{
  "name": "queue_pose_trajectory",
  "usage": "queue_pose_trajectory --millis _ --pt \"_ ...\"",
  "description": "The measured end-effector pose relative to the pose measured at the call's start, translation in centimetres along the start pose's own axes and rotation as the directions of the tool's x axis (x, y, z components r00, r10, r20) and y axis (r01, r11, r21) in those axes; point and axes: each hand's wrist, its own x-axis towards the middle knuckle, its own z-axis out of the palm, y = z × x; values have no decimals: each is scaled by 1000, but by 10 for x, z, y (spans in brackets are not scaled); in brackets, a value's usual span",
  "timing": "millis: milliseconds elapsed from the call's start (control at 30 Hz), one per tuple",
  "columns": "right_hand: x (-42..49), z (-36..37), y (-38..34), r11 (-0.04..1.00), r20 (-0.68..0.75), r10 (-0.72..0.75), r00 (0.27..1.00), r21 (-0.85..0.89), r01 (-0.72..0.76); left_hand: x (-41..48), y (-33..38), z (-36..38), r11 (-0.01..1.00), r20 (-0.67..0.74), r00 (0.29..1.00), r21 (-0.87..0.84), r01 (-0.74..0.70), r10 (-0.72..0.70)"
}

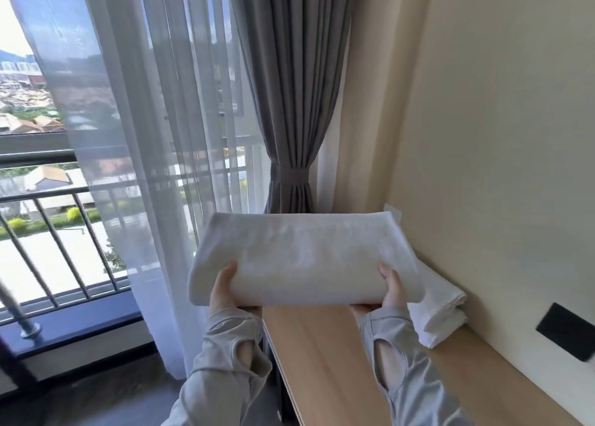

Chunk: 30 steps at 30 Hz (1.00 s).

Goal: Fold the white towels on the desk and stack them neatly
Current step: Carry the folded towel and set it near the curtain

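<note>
A folded white towel (302, 258) is held in the air above the left end of the wooden desk (335, 361). My left hand (225, 292) grips its near left edge, thumb on top and fingers underneath. My right hand (386, 292) grips its near right edge the same way. A second folded white towel (439, 309) lies on the desk against the wall, partly hidden behind the held one. Both my arms wear grey sleeves.
A beige wall runs along the right of the desk, with a black socket plate (568, 332) on it. A tied grey curtain (289, 103) and a sheer white curtain (154, 168) hang ahead, in front of a window with a balcony railing (48, 216).
</note>
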Motion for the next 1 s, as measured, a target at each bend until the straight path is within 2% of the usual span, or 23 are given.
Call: queue_pose_trajectory --millis 267,633,767,1000 --pt "63 20 -8 997 -60 -55 997 41 58 71 -19 47 999 39 999 42 29 -30" --pt "137 56 -11 956 -228 -204 952 164 244 194 -39 121 940 143 948 233 249 -286" --pt "155 69 -10 914 -304 -314 899 161 373 225 -47 150 915 154 932 297 274 -329" --pt "161 57 -31 831 -433 -435 790 145 537 243 -84 189 776 144 827 460 431 -544"
